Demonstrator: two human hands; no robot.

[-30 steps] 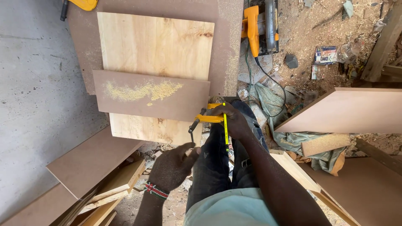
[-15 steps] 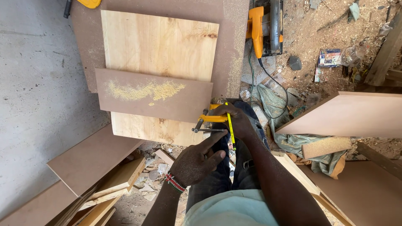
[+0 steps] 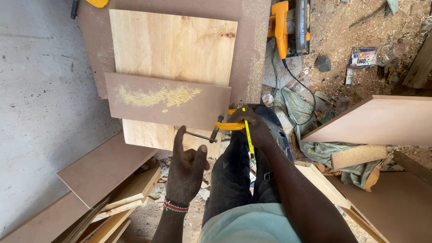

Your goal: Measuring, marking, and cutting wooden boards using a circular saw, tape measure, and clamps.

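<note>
Here the right hand (image 3: 252, 126) is closed around the yellow frame of a clamp (image 3: 227, 126) at the near right corner of the stacked boards, steadying it against the edge. A yellow measuring tape (image 3: 248, 135) runs under the same hand and hangs toward six o'clock along the leg. The left hand (image 3: 186, 168) is open and holds nothing: its fingers are spread and raised, index finger pointing to twelve o'clock, just short of the clamp's thin steel screw handle (image 3: 198, 135), which sticks out toward nine o'clock. I cannot tell whether a fingertip touches the bar.

As I read it, the step in hand is fixing the clamp onto the boards, with one hand holding the frame and the other coming to the screw. The next move seems to call for a pinch on that thin bar and a turning wrist while the right hand keeps the frame from slipping off the edge.

Outward from the clamp, a brown strip (image 3: 168, 105) dusted with yellow sawdust (image 3: 157, 95) lies across a pale plywood sheet (image 3: 173, 45), which rests on a larger brown board (image 3: 254, 49). At one o'clock a yellow circular saw (image 3: 290, 24) sits on the dirt. At three o'clock a brown panel (image 3: 378, 119) leans. At seven o'clock, offcuts (image 3: 112, 193) lie stacked beside the grey concrete floor (image 3: 40, 112).
</note>
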